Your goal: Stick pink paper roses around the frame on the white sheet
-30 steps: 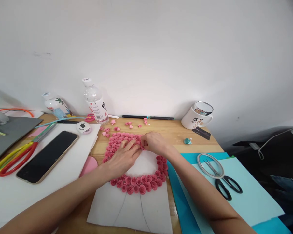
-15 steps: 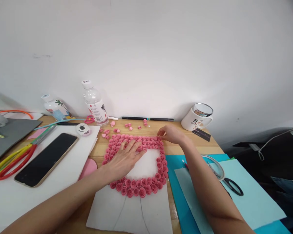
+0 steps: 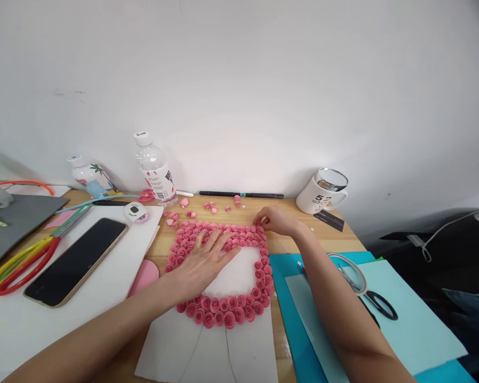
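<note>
A white sheet [image 3: 251, 354] with two pencil lines lies in front of me, bearing a thick frame of pink rolled paper roses [image 3: 229, 319] around a bare white middle. My left hand [image 3: 207, 260] rests flat across the upper left of the roses, fingers spread. At the top right corner of the frame, my right hand [image 3: 277, 219] has its fingers pinched at a small paper rose [image 3: 259, 229], which they partly cover. Loose pink paper rolls [image 3: 191, 214] are scattered behind the sheet.
Left are a phone [image 3: 77, 260], scissors [image 3: 27, 260], correction tape [image 3: 136, 211] and a water bottle [image 3: 155, 175]. A black pen [image 3: 241, 194] lies along the wall. Right stand a mug [image 3: 319, 192], a dark card [image 3: 329, 220], blue paper [image 3: 283, 271] and black-handled scissors [image 3: 381, 306].
The sheet with the roses has shifted slightly toward me and to the left. My right hand has moved a little left with its corner; my left hand stays spread on the roses.
</note>
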Motion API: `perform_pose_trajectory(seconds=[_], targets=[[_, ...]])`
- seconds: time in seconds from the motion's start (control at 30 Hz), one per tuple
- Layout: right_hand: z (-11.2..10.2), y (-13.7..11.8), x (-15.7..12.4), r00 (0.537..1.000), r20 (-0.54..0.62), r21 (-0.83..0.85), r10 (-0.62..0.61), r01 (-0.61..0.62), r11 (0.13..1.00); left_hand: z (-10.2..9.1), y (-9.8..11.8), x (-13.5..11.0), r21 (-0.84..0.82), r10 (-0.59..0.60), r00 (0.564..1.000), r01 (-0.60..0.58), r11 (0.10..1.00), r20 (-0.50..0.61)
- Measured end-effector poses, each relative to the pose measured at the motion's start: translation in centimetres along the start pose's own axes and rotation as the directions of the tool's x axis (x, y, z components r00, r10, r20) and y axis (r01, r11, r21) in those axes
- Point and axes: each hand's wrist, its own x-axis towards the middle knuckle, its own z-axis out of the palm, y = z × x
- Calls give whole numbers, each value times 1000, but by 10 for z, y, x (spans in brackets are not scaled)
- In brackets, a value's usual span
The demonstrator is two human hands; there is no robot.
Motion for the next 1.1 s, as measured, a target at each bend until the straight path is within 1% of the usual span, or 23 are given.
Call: perform_pose_trajectory(seconds=[0.07,0.13,0.2,0.27,0.33,0.4,0.5,0.6,0.67,0.87,1.1], targets=[[-3,-1,-2,997,-68,1,49,-49,999,2,-1,-1,8,3,1000,-3,1000,-11],[-8,-7,-8,985,-156,9,72,-71,997,7,-2,-1,14,-3,998,4,1000,-56],[-13,-18,-17,982,-184,62,31,-19,998,11,-4,-1,15,-8,994,10,1000,-110],[-15,-34,-25,986,-145,122,-82,100,988,15,-5,0,3,-11,988,11,1000,-153],[-14,-49,-32,978,-73,134,-197,206,969,17,-5,0,-15,-21,984,19,1000,-179],[-9,-61,-34,970,13,112,-242,239,965,18,-5,1,-22,-42,981,38,999,-191],[1,-69,-31,973,110,78,-205,197,977,17,-5,0,-18,-49,982,47,999,-183],[9,-70,-26,973,176,88,-149,135,987,14,-5,0,-21,-39,985,36,999,-168],[12,-71,-23,970,200,95,-138,121,988,13,-4,0,-32,-43,986,38,999,-162],[18,-76,-20,978,167,52,-126,119,992,12,-4,0,-60,-46,985,36,998,-168],[16,-82,-22,985,154,-5,-81,83,997,10,-4,-1,-57,-38,986,29,998,-165]])
